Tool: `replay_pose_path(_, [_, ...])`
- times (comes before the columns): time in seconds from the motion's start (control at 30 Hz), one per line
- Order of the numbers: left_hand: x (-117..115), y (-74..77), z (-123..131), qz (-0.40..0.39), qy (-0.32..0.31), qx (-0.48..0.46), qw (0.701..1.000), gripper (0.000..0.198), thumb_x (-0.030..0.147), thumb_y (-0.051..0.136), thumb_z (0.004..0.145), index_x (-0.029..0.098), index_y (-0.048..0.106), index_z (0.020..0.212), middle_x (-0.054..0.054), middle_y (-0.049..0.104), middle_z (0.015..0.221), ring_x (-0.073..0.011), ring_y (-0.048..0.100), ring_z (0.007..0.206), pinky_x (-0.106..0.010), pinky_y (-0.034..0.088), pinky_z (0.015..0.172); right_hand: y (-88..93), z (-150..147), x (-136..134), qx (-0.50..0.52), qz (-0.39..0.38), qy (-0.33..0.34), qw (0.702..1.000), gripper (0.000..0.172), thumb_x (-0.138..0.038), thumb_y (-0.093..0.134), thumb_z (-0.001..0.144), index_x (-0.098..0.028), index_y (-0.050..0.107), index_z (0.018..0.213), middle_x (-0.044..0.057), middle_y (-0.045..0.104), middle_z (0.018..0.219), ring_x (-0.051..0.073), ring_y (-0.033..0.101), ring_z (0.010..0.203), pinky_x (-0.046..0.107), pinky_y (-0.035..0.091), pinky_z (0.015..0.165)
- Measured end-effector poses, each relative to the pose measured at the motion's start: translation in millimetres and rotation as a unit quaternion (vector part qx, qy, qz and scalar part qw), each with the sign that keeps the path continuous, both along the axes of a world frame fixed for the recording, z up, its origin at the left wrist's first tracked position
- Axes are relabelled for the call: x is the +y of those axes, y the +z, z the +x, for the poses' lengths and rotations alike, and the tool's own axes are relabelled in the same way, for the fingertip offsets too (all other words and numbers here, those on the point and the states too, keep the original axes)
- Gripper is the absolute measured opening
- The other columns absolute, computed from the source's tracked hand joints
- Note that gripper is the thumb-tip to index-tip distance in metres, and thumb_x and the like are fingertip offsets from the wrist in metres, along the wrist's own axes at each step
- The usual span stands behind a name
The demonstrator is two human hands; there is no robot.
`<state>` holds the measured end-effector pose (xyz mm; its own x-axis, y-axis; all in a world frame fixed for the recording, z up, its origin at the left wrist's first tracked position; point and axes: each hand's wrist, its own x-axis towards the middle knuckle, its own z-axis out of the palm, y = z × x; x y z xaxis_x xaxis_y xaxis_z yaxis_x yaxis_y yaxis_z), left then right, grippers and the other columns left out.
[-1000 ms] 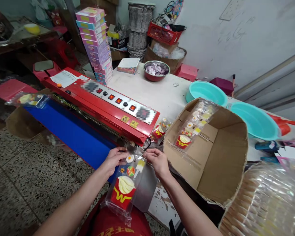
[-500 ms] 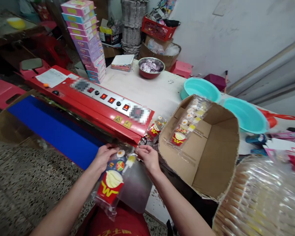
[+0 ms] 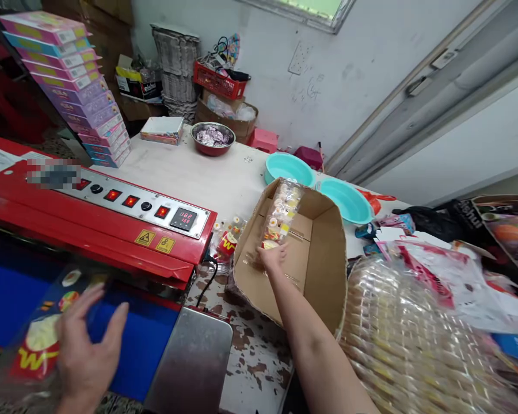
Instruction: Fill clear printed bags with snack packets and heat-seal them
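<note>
Left grip (image 3: 88, 345) is wide beside a clear plastic packet (image 3: 33, 351); right grip (image 3: 273, 257), hold unclear, is at transparent packets (image 3: 281, 214) in the brown cardboard box (image 3: 327, 259): best pinch just 1.

Decent lane over the metal plate (image 3: 194, 356), between the red machine (image 3: 90, 224) and the cardboard box (image 3: 328, 264), with a black cable (image 3: 208, 284) at its far end. Box walls hem the right hand (image 3: 273, 257) sideways; overhead's free.
</note>
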<state>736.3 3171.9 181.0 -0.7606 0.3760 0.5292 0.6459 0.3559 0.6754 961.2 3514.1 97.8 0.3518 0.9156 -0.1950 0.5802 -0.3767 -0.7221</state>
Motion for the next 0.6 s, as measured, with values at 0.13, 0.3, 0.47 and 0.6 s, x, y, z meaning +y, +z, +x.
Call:
replay_pose_path(0.13, [23.7, -4.8, 71.1, -0.012, -0.207, -0.161, 0.965, 0.035, 0.036, 0.063, 0.081, 0.021, 0.058, 0.112, -0.008, 0.065, 0.11, -0.0235, 0.061, 0.103, -0.039, 0.048, 0.093, 41.2, 20.5, -22.7, -0.014, 0.03, 0.049, 0.998, 0.123, -0.03, 0.076, 0.053, -0.003, 0.004, 0.148, 0.031, 0.033, 0.142, 0.04, 0.033, 0.133, 0.049, 0.03, 0.107])
replay_pose_path(0.3, [101.7, 15.3, 131.6, -0.011, -0.38, -0.47, 0.797, 0.063, 0.035, 0.072, 0.074, 0.02, 0.044, 0.129, -0.014, 0.056, 0.13, -0.0257, 0.053, 0.121, -0.04, 0.042, 0.1, 103.1, 44.3, -110.8, -0.022, 0.093, 0.201, 0.975, 0.127, -0.045, 0.077, 0.054, -0.013, 0.001, 0.15, 0.024, 0.03, 0.148, 0.041, 0.034, 0.133, 0.054, 0.035, 0.105])
replay_pose_path(0.47, [134.3, 30.4, 137.6, 0.037, -0.486, -0.608, 0.626, 0.054, 0.028, 0.07, 0.073, 0.016, 0.045, 0.119, -0.017, 0.061, 0.12, -0.0254, 0.062, 0.104, -0.04, 0.048, 0.09, 121.0, 63.2, -175.0, 0.134, 0.085, 0.265, 0.951, 0.134, -0.047, 0.083, 0.052, -0.022, -0.006, 0.15, 0.021, 0.038, 0.144, 0.036, 0.056, 0.116, 0.048, 0.052, 0.088])
replay_pose_path(0.6, [94.5, 25.1, 118.3, -0.035, -0.499, -0.633, 0.591, 0.042, 0.022, 0.07, 0.072, 0.016, 0.052, 0.11, -0.01, 0.066, 0.107, -0.0193, 0.063, 0.094, -0.031, 0.048, 0.083, 141.5, 81.9, -150.9, 0.23, 0.122, 0.29, 0.921, 0.103, -0.043, 0.083, 0.059, -0.033, 0.024, 0.143, 0.014, 0.018, 0.155, 0.031, 0.055, 0.118, 0.041, 0.055, 0.084])
